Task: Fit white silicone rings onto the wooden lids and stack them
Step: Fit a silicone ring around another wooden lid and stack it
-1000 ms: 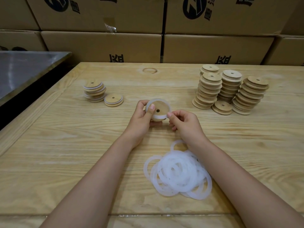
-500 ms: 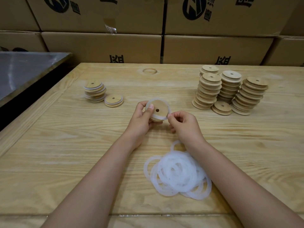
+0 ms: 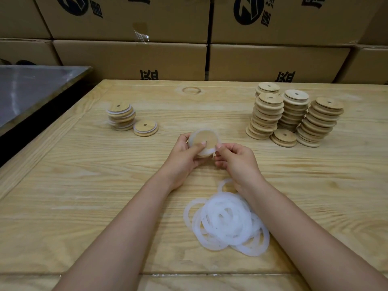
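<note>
Wooden lid [image 3: 207, 138] in curled fingers of left hand [image 3: 184, 157], right hand [image 3: 238, 161] pinching its white ring [image 3: 205, 152]; cardboard boxes [image 3: 130, 57] behind.

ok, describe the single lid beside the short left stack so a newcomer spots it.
On the wooden table, find the short stack of ringed lids at the far left. Just right of it one lid lies flat alone. Unlike the loose lid by the tall stacks on the right, it has a white ring around its edge.
</note>
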